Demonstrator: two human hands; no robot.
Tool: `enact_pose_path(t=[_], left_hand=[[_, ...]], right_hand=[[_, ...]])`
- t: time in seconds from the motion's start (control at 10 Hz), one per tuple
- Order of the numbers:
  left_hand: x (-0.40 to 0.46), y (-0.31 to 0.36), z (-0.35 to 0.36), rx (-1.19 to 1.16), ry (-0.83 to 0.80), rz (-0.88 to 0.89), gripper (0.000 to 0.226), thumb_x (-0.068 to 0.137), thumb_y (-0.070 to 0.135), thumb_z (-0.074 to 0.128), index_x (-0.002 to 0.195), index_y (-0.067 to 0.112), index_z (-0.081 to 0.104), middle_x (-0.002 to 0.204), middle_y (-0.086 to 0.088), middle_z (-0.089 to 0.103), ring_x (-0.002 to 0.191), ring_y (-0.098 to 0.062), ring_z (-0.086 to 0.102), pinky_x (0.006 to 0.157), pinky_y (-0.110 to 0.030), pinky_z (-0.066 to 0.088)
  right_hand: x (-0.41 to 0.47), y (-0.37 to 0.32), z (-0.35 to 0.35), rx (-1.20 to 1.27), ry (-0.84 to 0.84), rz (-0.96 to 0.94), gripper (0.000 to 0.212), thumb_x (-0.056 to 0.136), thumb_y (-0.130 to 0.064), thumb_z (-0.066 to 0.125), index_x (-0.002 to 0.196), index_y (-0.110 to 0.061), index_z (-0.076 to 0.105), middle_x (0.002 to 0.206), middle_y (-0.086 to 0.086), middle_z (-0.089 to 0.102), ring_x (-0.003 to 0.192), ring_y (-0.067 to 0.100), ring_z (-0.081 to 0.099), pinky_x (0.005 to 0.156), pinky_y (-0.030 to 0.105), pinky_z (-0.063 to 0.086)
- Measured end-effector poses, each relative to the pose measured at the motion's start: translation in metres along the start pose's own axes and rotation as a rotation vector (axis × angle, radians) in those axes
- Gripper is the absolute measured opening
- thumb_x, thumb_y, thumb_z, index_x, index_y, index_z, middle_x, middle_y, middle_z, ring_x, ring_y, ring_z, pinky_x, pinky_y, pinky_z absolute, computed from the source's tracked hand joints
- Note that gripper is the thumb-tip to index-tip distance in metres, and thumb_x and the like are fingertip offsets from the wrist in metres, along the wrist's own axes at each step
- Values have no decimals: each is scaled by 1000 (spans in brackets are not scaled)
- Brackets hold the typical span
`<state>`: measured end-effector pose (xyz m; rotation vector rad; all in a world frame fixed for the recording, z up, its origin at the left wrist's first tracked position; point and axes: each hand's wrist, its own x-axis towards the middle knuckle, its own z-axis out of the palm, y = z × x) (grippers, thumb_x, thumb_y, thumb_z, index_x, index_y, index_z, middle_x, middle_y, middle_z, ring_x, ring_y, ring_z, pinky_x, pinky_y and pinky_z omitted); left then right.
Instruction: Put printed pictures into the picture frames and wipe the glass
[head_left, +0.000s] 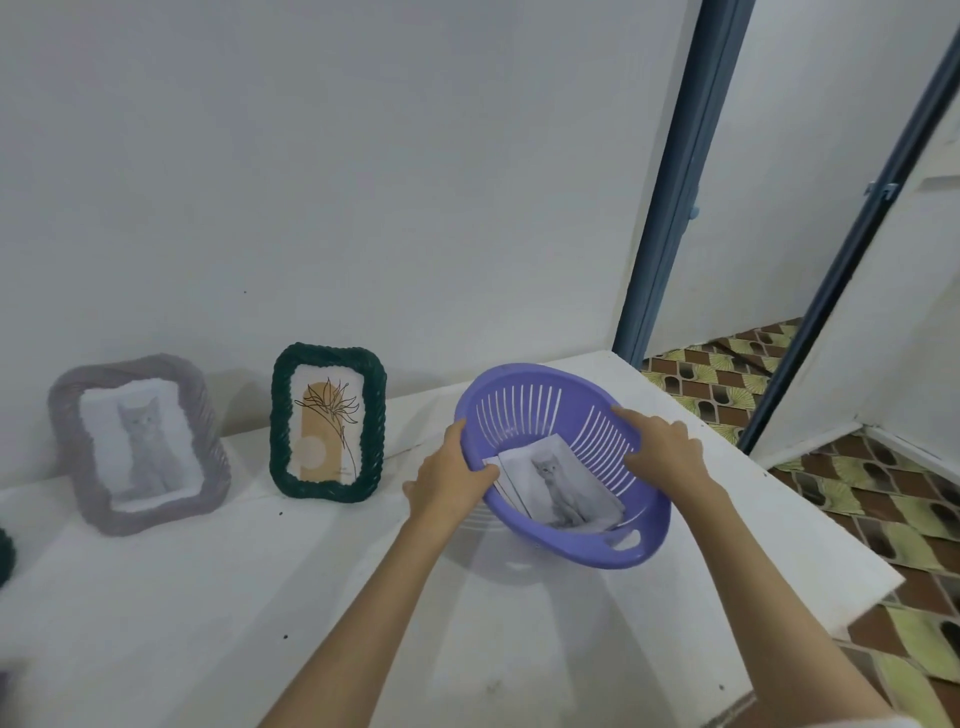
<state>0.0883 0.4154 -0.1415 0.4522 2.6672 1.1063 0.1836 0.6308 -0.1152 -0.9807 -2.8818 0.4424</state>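
Note:
A purple slotted plastic basket (524, 400) is tilted above the white table, held at both sides. My left hand (451, 480) grips its left rim with the thumb inside. My right hand (662, 447) grips the right rim. Inside lie printed pictures (563, 488), the top one a grey cat. A grey woven picture frame (137, 444) with a cat picture leans on the wall at the left. Beside it a dark green woven frame (328, 422) stands with a flower drawing in it.
The white table (208, 597) ends at a right edge near the basket, with patterned floor (883, 499) beyond. A blue door frame (675, 182) rises behind. Part of another dark object (5, 556) shows at the far left edge.

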Motion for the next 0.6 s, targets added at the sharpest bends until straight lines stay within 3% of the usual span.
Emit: enact_pose_path(t=[0.2, 0.3, 0.4, 0.5, 0.6], left_hand=[[-14, -13, -11, -4, 4, -1, 68, 81, 40, 62, 138, 32, 27, 119, 2, 60, 110, -23, 55, 99, -49, 40], [-21, -21, -24, -46, 0, 13, 70, 80, 48, 63, 138, 31, 28, 123, 0, 58, 113, -24, 54, 98, -49, 42], [-33, -32, -53, -112, 62, 24, 68, 82, 48, 60, 140, 28, 30, 127, -2, 55, 115, -24, 53, 98, -46, 44], [-55, -55, -92, -149, 166, 44, 58, 85, 41, 60, 136, 27, 36, 122, 0, 58, 109, -20, 55, 93, -42, 47], [-102, -95, -123, -214, 259, -34, 41, 87, 35, 59, 125, 29, 46, 109, 4, 61, 97, -16, 58, 82, -29, 49]], right_hand=[[-23, -6, 0, 76, -17, 23, 59, 86, -20, 60, 138, -33, 36, 138, 6, 47, 118, 28, 48, 93, 42, 44], [-34, -23, 3, -38, 44, 45, 63, 86, -23, 60, 140, -32, 30, 139, 9, 40, 124, 30, 35, 99, 46, 33], [-52, -58, 5, 4, 217, -63, 59, 86, -22, 60, 139, -26, 35, 137, 10, 40, 122, 31, 35, 97, 44, 33], [-80, -110, 13, 235, 357, -299, 44, 85, -13, 61, 128, -19, 53, 128, 10, 53, 116, 31, 44, 94, 41, 39], [-133, -153, 48, 471, 295, -561, 29, 83, -10, 62, 109, -22, 65, 100, -1, 65, 91, 15, 56, 79, 27, 45]])
